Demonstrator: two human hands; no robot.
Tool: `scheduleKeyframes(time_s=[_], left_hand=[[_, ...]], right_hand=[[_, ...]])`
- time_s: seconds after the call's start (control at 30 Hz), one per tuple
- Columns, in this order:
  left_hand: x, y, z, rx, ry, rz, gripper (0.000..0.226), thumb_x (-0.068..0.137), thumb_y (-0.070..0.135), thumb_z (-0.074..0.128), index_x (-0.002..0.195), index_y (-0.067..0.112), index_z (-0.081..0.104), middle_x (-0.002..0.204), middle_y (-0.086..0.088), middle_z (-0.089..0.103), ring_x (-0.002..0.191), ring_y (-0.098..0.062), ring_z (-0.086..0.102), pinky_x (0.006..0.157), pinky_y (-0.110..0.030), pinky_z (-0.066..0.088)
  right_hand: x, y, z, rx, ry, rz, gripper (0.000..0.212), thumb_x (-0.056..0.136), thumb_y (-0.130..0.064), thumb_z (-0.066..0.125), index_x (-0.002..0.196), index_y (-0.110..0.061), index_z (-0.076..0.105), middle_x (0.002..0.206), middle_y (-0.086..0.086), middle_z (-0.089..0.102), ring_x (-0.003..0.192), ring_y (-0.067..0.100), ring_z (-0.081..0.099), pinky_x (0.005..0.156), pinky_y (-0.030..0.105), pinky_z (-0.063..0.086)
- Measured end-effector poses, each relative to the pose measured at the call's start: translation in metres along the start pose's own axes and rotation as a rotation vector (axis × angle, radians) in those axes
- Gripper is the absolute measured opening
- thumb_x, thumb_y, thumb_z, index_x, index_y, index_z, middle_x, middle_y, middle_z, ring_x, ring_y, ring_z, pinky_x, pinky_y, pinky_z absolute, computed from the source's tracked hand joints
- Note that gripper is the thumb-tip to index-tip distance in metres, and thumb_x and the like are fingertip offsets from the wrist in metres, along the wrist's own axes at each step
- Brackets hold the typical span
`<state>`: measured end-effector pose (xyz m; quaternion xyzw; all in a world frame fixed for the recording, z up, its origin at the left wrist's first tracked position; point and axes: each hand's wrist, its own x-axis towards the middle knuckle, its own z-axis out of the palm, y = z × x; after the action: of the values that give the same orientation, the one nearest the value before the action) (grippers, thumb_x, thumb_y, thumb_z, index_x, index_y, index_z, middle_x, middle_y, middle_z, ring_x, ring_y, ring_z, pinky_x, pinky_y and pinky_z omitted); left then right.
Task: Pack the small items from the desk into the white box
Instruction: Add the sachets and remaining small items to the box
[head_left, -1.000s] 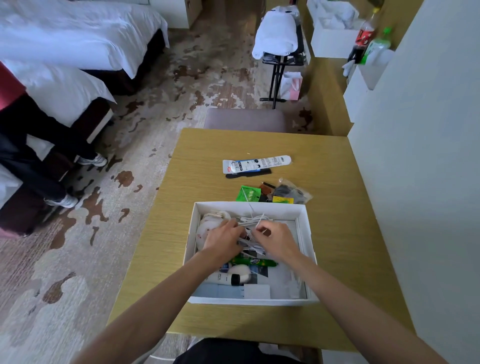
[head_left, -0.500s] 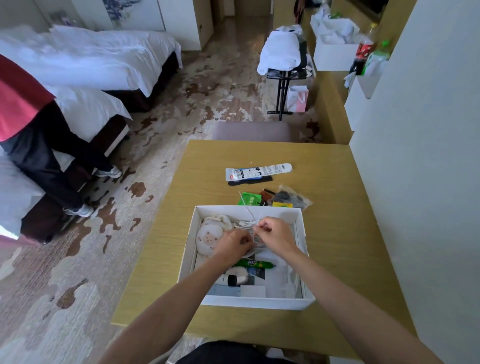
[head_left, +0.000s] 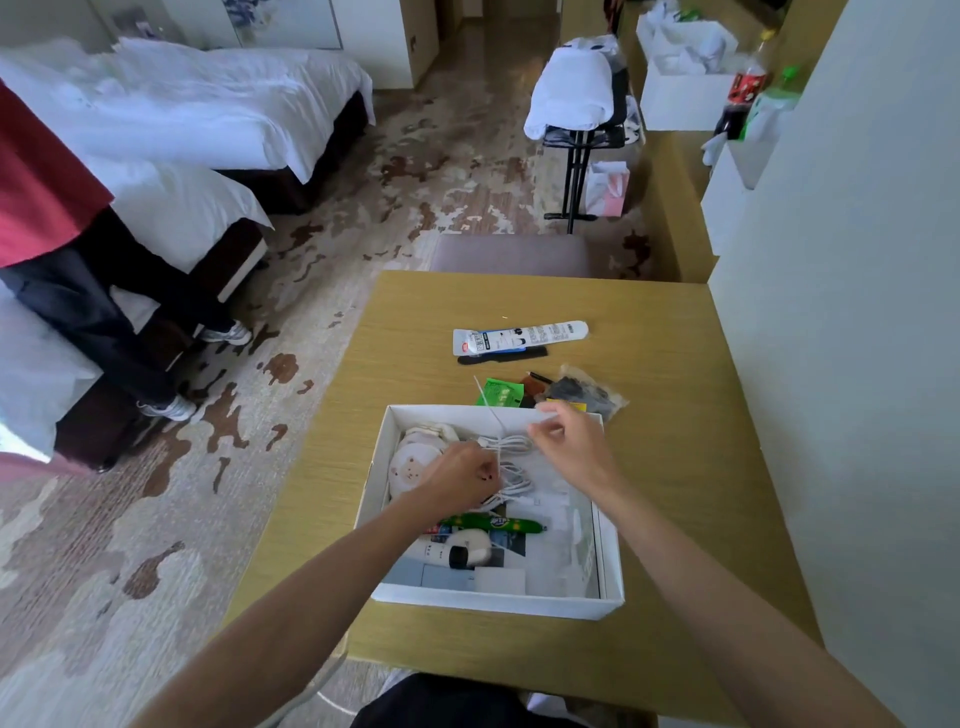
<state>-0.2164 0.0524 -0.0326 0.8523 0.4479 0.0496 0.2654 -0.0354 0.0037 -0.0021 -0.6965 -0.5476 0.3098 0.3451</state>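
The white box (head_left: 613, 577) sits on the wooden desk (head_left: 675, 467). Inside lie a coiled white cable (head_left: 511, 470), a round plush pouch (head_left: 413, 465), a green tube (head_left: 491, 524) and a small white bottle (head_left: 457, 553). My left hand (head_left: 460, 480) grips the cable bundle in the box. My right hand (head_left: 569, 441) hovers over the box's far right corner with fingers curled, pinching the thin white tie that runs up from the bundle. Beyond the box lie a white tube (head_left: 519, 335), a black comb (head_left: 501, 357), a green sachet (head_left: 497, 392) and a clear bag (head_left: 584, 392) of dark items.
A white wall (head_left: 857, 364) borders the desk's right side. A grey stool (head_left: 511, 254) stands behind the desk. To the left are beds (head_left: 208, 119) and a seated person's legs (head_left: 104, 322). A luggage rack (head_left: 582, 119) and bottles (head_left: 743, 98) stand at the back.
The camera tilted up a little. My right hand lifted away from my left toward the box's far right corner, drawing the thin white tie out; my left hand stayed on the cable.
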Motion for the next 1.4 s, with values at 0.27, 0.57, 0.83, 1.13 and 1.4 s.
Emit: scheduleKeyframes(time_s=[0.27,0.57,0.83,1.13,1.4], left_hand=[[0.043,-0.011,-0.068,-0.229,0.305,0.049,0.016,0.090,0.006,0.052,0.090,0.012,0.068,0.094,0.000,0.064,0.061,-0.002,0.051,0.055,-0.011,0.041],[0.147,-0.050,-0.059,-0.125,-0.020,-0.077,0.023,0.087,0.010,0.053,0.105,0.015,0.066,0.115,-0.008,0.062,0.106,-0.024,0.058,0.089,-0.038,0.049],[0.201,-0.062,-0.022,0.323,-0.332,0.182,0.058,0.085,0.029,0.065,0.138,0.020,0.042,0.140,-0.006,0.045,0.129,-0.026,0.037,0.098,-0.043,0.043],[0.212,-0.073,-0.020,0.225,-0.275,0.138,0.033,0.086,0.031,0.066,0.116,0.017,0.059,0.123,-0.006,0.059,0.119,-0.025,0.047,0.092,-0.039,0.044],[0.172,-0.050,-0.062,-0.360,0.157,-0.090,0.017,0.087,0.022,0.064,0.099,0.010,0.066,0.090,-0.009,0.067,0.076,-0.018,0.054,0.069,-0.031,0.045]], right_hand=[[0.054,0.013,-0.049,-0.043,0.073,0.019,0.024,0.094,-0.017,0.058,0.118,-0.014,0.062,0.106,-0.003,0.067,0.087,0.006,0.063,0.072,0.023,0.054],[0.118,0.048,-0.026,-0.392,-0.298,0.181,0.030,0.085,-0.015,0.071,0.114,-0.010,0.065,0.121,0.006,0.065,0.099,0.018,0.063,0.082,0.029,0.052],[0.139,0.067,-0.011,-0.774,-0.381,0.015,0.055,0.072,-0.038,0.080,0.120,-0.023,0.058,0.124,0.001,0.061,0.109,0.019,0.058,0.092,0.034,0.048],[0.162,0.075,0.000,-1.055,-0.617,-0.164,0.044,0.071,-0.043,0.078,0.105,-0.028,0.055,0.121,0.003,0.044,0.110,0.023,0.043,0.091,0.039,0.044],[0.140,0.031,-0.043,-0.330,-0.410,-0.022,0.012,0.086,-0.020,0.070,0.091,-0.010,0.065,0.105,0.010,0.063,0.092,0.006,0.060,0.075,0.019,0.048]])
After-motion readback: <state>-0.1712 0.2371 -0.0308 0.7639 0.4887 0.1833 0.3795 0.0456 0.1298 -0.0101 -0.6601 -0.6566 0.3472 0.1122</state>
